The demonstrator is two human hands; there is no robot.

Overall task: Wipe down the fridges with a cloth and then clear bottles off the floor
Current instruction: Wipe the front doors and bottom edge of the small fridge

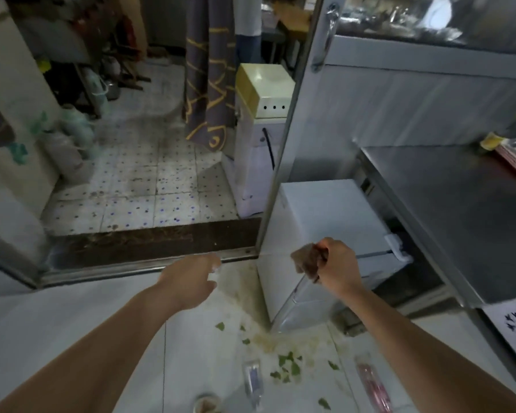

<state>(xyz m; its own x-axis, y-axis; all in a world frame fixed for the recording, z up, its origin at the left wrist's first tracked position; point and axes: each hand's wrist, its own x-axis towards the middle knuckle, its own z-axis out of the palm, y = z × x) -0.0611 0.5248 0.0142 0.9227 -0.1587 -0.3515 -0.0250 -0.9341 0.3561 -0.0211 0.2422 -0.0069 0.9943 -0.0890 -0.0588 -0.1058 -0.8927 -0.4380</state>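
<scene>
Two bottles (253, 380) lie on the floor (72, 323), below both hands. Right hand (335, 268) squeezes a brown cloth (306, 260) just over the small white fridge (325, 222). Left hand (191, 278) hangs loose, holding nothing. Press flat and rub the top slowly first.

Bare floor (72, 323) open left; small fridge (325, 234), steel counter (459, 219) block right.

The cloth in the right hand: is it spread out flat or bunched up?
Bunched up. The brown cloth sticks out crumpled from the right hand, whose fingers curl round it, above the small white fridge.
</scene>
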